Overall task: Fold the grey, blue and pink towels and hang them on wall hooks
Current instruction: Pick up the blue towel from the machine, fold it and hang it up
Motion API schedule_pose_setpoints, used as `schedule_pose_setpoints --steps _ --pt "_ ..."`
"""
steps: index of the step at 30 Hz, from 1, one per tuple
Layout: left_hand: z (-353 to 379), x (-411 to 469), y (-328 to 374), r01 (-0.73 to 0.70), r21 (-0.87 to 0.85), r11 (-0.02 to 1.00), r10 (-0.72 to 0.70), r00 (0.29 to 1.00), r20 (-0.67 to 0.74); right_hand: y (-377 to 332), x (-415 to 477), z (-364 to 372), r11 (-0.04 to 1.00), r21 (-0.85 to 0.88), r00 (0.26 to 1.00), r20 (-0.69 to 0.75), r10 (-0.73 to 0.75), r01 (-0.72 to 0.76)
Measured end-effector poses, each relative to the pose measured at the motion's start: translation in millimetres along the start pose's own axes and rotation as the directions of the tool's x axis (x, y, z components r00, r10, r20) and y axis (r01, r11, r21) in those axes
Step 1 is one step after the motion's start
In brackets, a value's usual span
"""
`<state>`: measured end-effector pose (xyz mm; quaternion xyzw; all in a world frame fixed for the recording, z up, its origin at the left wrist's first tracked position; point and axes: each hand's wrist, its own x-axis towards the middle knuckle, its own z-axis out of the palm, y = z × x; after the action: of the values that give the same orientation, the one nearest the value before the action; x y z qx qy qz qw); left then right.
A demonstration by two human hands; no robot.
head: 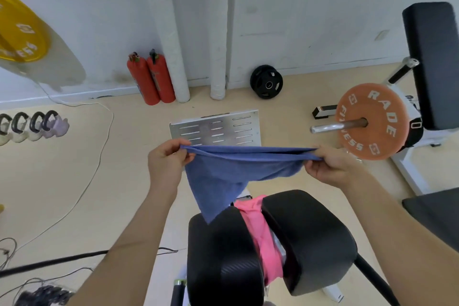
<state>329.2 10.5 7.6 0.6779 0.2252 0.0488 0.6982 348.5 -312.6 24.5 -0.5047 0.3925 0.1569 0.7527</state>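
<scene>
Now holding blue towel [231,169] up, stretched taut between both hands.
Pinching its top edge at one end with left hand [166,159], at the other with right hand [330,166]; letting lower corner hang over black pad [223,256]. Pink towel [260,236] draped in gap beside that pad, just below. Slotted metal plate [216,129] on floor behind.

Two black pads [310,243], pink towel [260,236] wedged between them, beige floor [62,181] bearing slotted metal plate [223,129] and black weight plate [266,81]
</scene>
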Motion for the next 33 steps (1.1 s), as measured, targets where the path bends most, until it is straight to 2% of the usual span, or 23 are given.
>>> schedule_pose_setpoints --steps 2,3,4,6,8,10,13,16,18,20,23,24,26,28,29,31,33 --pt "0.4 -2.8 -0.2 -0.010 0.015 1.000 0.009 1.000 0.021 4.2 2.1 -2.9 0.995 -0.061 0.995 -0.054 -0.088 0.085" --pt "-0.7 -7.4 -2.2 -0.028 0.035 0.999 0.027 0.999 0.035 9.2 2.8 -4.1 0.974 -0.151 0.976 -0.109 -0.188 0.171" --pt "-3.2 -14.3 -6.3 -0.043 0.059 0.997 0.040 0.998 0.050 16.0 1.3 -6.6 0.914 -0.316 0.937 -0.151 -0.315 0.256" --pt "-12.4 -31.3 -26.2 -0.027 0.115 0.993 0.019 0.997 0.077 36.4 -4.6 -15.9 0.646 -0.692 0.826 -0.128 -0.549 0.322" --pt "-22.1 -51.6 -59.5 0.052 0.186 0.981 -0.068 0.994 0.084 67.8 -8.3 -35.7 0.409 -0.867 0.780 -0.038 -0.625 0.285" --pt "-27.9 -73.1 -98.6 0.168 0.247 0.954 -0.189 0.980 0.064 103.8 -9.7 -56.9 0.332 -0.922 0.783 -0.054 -0.619 0.199" --pt "-33.3 -104.8 -148.6 0.325 0.378 0.867 -0.355 0.935 0.011 155.2 -6.0 -86.1 0.414 -0.910 0.838 -0.227 -0.495 -0.002" --pt "-38.7 -130.7 -169.6 0.345 0.497 0.796 -0.391 0.920 -0.011 186.3 -9.4 -110.2 0.654 -0.740 0.908 -0.368 -0.199 -0.156" --pt "-38.2 -138.2 -169.7 0.299 0.504 0.810 -0.336 0.942 -0.019 190.2 -14.6 -121.5 0.777 -0.609 0.944 -0.323 -0.060 -0.159" --pt "-37.1 -141.9 -168.2 0.268 0.530 0.804 -0.297 0.954 -0.032 184.1 -17.8 -132.0 0.866 -0.482 0.977 -0.213 0.032 -0.133" --pt "-37.1 -146.6 -169.6 0.360 0.480 0.800 -0.381 0.923 -0.057 171.9 -19.4 -144.9 0.952 -0.265 0.988 -0.042 0.146 -0.151" --pt "-37.1 -148.9 -169.2 0.419 0.409 0.810 -0.432 0.899 -0.065 171.1 -19.6 -147.6 0.945 -0.287 0.987 -0.029 0.156 -0.157" --pt "-33.3 -152.7 -164.1 0.514 0.262 0.817 -0.509 0.856 -0.092 174.2 -20.4 -148.3 0.877 -0.465 0.992 -0.085 0.092 -0.121" --pt "-27.5 -159.6 -157.4 0.573 0.136 0.808 -0.559 0.819 -0.132 181.1 -22.2 -145.0 0.724 -0.689 0.973 -0.182 -0.139 -0.025" --pt "-24.6 -163.9 -155.4 0.602 0.077 0.794 -0.589 0.795 -0.142 183.9 -24.6 -141.8 0.632 -0.775 0.935 -0.211 -0.283 0.017" --pt "-18.2 -172.3 -154.9 0.635 -0.027 0.772 -0.633 0.765 -0.120 188.6 -30.2 -138.0 0.467 -0.878 0.841 -0.175 -0.512 0.101" --pt "-10.4 -174.9 -155.9 0.637 -0.096 0.765 -0.644 0.753 -0.135 188.0 -32.4 -137.2 0.380 -0.915 0.784 -0.138 -0.606 0.133"
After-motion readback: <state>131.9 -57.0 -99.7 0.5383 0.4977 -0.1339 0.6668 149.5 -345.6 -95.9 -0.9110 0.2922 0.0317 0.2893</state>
